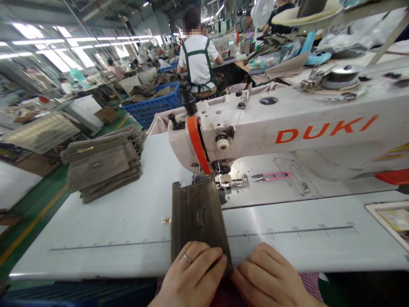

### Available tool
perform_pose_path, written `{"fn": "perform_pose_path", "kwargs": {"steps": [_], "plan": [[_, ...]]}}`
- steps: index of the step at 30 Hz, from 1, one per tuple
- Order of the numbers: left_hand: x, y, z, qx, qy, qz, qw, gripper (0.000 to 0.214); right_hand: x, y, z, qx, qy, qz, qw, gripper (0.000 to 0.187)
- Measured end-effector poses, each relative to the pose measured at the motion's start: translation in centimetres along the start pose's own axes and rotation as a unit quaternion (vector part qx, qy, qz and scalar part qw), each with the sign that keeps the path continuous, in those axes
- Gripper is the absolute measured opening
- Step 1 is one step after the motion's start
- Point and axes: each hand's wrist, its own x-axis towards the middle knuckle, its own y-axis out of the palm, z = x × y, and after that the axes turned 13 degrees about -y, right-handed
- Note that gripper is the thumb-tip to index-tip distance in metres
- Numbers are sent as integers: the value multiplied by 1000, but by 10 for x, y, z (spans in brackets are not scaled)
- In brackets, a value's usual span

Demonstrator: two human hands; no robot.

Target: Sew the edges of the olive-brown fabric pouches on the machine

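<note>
An olive-brown fabric pouch point(207, 219) lies on the sewing table, its far end by the presser foot point(225, 181) of the sewing machine point(255, 123). It bears a small label point(198, 217), and a gold zipper pull point(166, 220) sticks out on its left side. Across the pouch's near end rests my left hand point(196, 273), a ring on one finger, fingers bent and closed on the near right corner. My right hand point(268, 277) is curled at that same corner, its fingertips pinched against the pouch's edge and partly hidden.
Pink-handled thread snips point(271, 176) lie on the machine bed. A stack of similar pouches point(102, 164) sits at the table's left. Behind the machine are a blue basket point(153, 104) of fabric pieces and a seated person point(200, 59) facing away. A printed ruler point(297, 232) crosses the tabletop.
</note>
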Motion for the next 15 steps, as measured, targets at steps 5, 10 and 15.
{"fn": "perform_pose_path", "kwargs": {"steps": [5, 10, 15], "plan": [[8, -5, -2, 17, 37, -3, 999, 17, -5, 4, 2, -2, 25, -14, 1000, 18], [5, -3, 1, 20, 55, -9, 998, 18, -9, 3, 5, -9, 25, -54, 998, 16], [-4, 3, 2, 0, 23, 5, 1000, 21, -7, 3, 6, -1, 67, -84, 994, 19]]}}
